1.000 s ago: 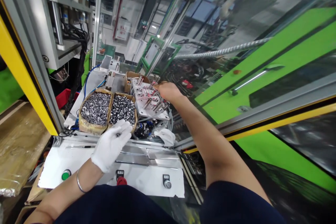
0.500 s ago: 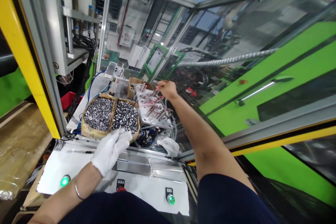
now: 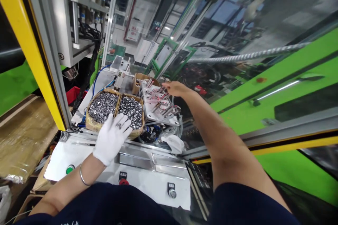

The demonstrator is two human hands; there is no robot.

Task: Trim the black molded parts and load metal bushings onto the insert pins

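Note:
My left hand [image 3: 111, 140], in a white glove, is palm up with its fingers spread in front of two boxes of small metal parts. A few small metal rings [image 3: 118, 125] lie on its fingers. The left box [image 3: 92, 124] holds grey washers, the right box [image 3: 137, 133] darker, shinier pieces. My bare right hand [image 3: 170, 88] reaches to the far right side of a metal fixture [image 3: 151, 107] with several pins under reddish light. Its fingers are bent together at a pin; what they hold is too small to make out.
Behind the fixture stands a smaller cardboard box [image 3: 137, 77]. A white glove [image 3: 173, 143] lies right of some hoses. The front white panel [image 3: 145, 186] carries a red button [image 3: 123, 181] and a green one [image 3: 70, 169]. Yellow-edged frames stand on both sides.
My left hand has turned and opened, showing small rings on its fingers. My right hand stays at the fixture. The view has shifted, and the panel's green button lights have gone out.

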